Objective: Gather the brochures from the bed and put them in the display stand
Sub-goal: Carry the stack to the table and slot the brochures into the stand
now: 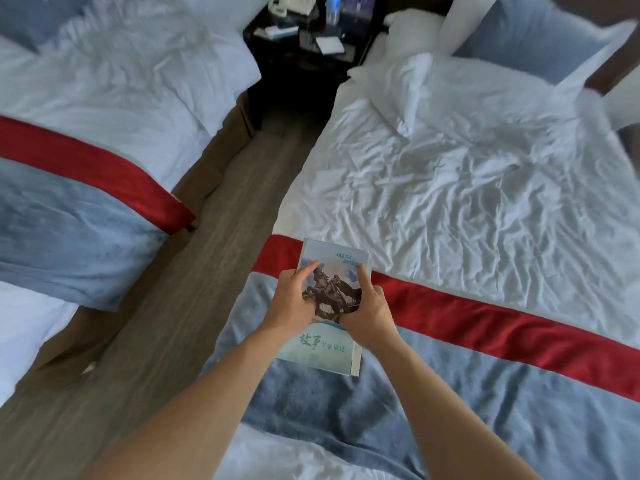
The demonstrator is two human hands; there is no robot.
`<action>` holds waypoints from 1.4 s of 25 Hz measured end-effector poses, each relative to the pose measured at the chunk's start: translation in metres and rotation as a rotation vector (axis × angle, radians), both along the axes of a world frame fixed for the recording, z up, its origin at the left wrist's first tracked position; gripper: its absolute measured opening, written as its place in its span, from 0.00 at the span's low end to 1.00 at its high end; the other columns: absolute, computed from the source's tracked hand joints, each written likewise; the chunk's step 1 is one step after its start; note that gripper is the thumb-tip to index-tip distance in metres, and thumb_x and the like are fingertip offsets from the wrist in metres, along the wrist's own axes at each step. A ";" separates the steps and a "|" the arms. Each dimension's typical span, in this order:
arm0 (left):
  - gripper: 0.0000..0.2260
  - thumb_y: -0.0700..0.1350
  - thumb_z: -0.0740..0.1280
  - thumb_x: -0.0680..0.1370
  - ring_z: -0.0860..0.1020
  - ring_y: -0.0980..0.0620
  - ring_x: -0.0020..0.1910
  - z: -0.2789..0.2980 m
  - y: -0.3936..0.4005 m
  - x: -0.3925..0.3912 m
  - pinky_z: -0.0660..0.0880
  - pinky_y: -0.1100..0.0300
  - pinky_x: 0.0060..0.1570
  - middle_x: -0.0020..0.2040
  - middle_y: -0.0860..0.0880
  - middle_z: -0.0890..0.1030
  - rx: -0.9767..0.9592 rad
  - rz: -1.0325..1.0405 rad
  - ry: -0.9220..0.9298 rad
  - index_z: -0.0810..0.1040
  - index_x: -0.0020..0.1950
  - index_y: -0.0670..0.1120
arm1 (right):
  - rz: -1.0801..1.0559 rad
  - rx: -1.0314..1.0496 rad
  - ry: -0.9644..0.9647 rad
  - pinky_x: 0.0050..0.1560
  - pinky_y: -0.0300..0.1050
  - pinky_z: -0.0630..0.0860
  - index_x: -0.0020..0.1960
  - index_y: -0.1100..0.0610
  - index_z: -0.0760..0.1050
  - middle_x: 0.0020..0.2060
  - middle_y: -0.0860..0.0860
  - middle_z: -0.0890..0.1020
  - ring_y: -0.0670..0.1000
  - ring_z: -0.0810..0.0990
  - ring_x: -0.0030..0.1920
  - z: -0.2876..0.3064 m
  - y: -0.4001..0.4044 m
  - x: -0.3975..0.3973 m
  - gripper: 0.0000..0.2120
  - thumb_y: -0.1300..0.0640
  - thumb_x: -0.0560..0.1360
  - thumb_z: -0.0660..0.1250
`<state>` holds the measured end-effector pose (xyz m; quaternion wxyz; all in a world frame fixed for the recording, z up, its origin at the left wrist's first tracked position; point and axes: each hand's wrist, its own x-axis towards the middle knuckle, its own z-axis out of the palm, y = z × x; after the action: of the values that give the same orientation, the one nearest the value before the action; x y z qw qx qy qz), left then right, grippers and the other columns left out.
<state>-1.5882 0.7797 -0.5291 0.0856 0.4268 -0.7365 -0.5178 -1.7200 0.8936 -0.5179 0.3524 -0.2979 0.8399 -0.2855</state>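
Gathering step: left hand (pixel 294 299) and right hand (pixel 369 311) pinch the brochures (pixel 329 306) at their side edges over the bed runner (pixel 485 317); next, presumably, carrying them to an unseen display stand

A second bed (pixel 104 109) stands across the wooden floor (pixel 221 216). A dark nightstand (pixel 298 64) between the beds carries a water bottle (pixel 333 8) and a notepad (pixel 330 45).

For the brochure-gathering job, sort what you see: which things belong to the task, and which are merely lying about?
Belongs to the job:
brochures
left hand
right hand
bed

Lying about:
nightstand
water bottle
pillows
other bed
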 end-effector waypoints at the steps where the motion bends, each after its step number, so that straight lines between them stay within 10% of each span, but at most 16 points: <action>1: 0.32 0.29 0.62 0.77 0.67 0.57 0.61 0.017 -0.002 -0.005 0.69 0.80 0.47 0.66 0.48 0.65 -0.013 -0.004 0.010 0.66 0.76 0.56 | 0.000 -0.014 0.026 0.41 0.19 0.65 0.82 0.45 0.46 0.57 0.51 0.67 0.43 0.70 0.48 0.016 -0.002 -0.004 0.51 0.61 0.71 0.74; 8: 0.31 0.29 0.65 0.75 0.72 0.48 0.67 0.140 0.016 -0.055 0.75 0.51 0.64 0.69 0.42 0.69 -0.132 -0.136 0.172 0.68 0.76 0.48 | -0.105 -0.110 0.200 0.52 0.37 0.67 0.82 0.45 0.45 0.59 0.54 0.68 0.57 0.75 0.60 0.129 0.029 -0.040 0.50 0.59 0.72 0.73; 24: 0.34 0.35 0.71 0.71 0.76 0.44 0.65 0.259 0.482 -0.177 0.73 0.51 0.65 0.66 0.39 0.72 -0.208 -0.837 0.317 0.68 0.76 0.46 | -0.769 -0.084 0.362 0.55 0.47 0.77 0.82 0.47 0.48 0.65 0.57 0.72 0.58 0.77 0.62 0.259 0.539 -0.056 0.50 0.62 0.69 0.73; 35: 0.35 0.36 0.68 0.71 0.72 0.44 0.65 0.275 0.833 -0.215 0.59 0.74 0.57 0.65 0.43 0.65 -0.130 -1.298 0.313 0.65 0.78 0.52 | -1.288 -0.030 0.367 0.64 0.49 0.75 0.82 0.49 0.48 0.66 0.57 0.70 0.57 0.73 0.66 0.276 0.872 -0.014 0.50 0.59 0.70 0.74</action>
<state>-1.8034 1.6126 -0.2540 -0.1117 -0.1888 -0.8523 -0.4749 -1.7340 1.7661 -0.2417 -0.0412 0.2143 0.8923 -0.3952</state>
